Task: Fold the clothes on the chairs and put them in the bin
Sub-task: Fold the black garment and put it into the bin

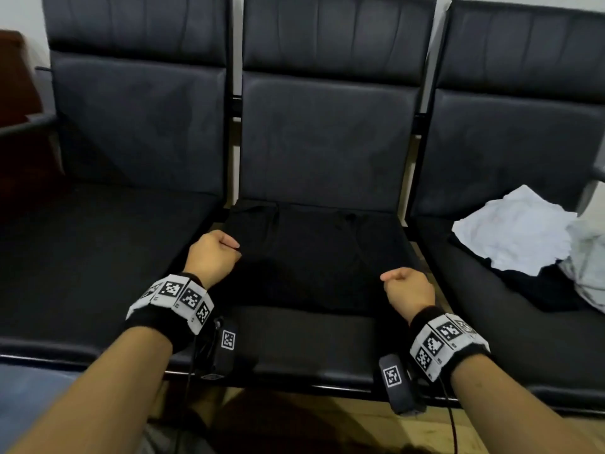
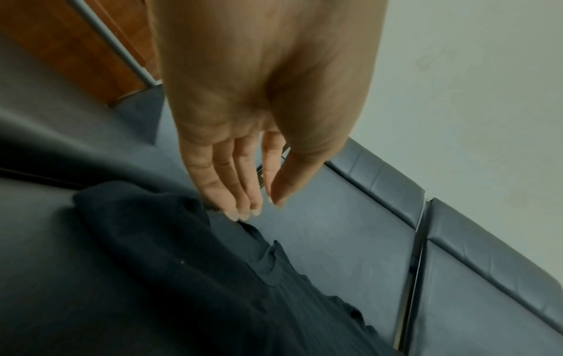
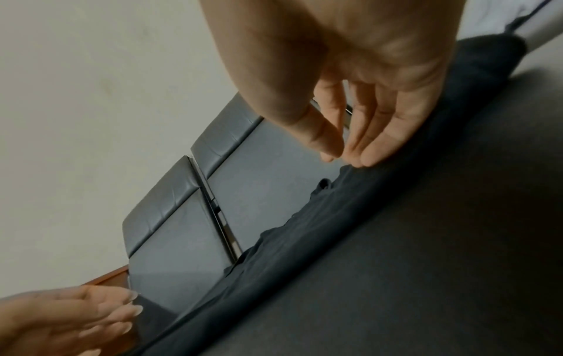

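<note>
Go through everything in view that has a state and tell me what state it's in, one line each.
black garment: spread flat on the middle chair seat, not yet folded.
left hand: fingers extended, tips at the garment's left edge.
right hand: thumb and fingers close together at the garment's right edge; grip unclear.
white clothes: crumpled in a pile on the right chair.

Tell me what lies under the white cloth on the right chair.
Under the white cloth a black garment lies on the right chair, sticking out toward the seat's front. How far it reaches beneath is covered. A pale grey garment sits beside them.
</note>
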Motion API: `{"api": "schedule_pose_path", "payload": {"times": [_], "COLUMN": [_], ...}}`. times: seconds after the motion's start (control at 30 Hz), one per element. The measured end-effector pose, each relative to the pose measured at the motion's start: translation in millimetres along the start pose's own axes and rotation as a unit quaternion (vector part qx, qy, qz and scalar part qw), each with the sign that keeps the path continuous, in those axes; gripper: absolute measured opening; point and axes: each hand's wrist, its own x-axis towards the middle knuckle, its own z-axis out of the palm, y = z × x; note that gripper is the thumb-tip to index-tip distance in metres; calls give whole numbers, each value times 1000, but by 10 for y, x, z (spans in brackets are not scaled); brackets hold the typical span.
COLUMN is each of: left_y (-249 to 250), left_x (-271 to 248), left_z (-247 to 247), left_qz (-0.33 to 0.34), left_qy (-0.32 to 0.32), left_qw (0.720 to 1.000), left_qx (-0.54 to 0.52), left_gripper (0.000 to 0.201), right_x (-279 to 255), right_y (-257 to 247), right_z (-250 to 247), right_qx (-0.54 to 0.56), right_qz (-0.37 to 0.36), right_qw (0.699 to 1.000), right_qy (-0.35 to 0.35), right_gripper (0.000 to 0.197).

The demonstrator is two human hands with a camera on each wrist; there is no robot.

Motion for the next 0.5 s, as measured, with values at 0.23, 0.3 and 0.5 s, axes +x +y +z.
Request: {"api": "schedule_pose_path", "payload": {"times": [0.23,0.3,0.5], "left_y": [-42,-60,-119], "left_x": [-27,-15,-37], "left_z": [-9,-26,-117], "left_qz": [-24,-39,-86], "left_qy": [-13,-22,-44], "left_qw": [994,987,978], "left_qx": [107,155,183], "left_gripper": [19,28,64], "right_x": [60,63,23], "right_y": [-15,-27,-42], "right_z": [-109,-92,-75], "right_qx": [-137,-195,-281], "right_qz": [15,57,124], "right_qw": [990,979,951], "right_qy": [23,28,37], "right_gripper": [29,40,59]}}
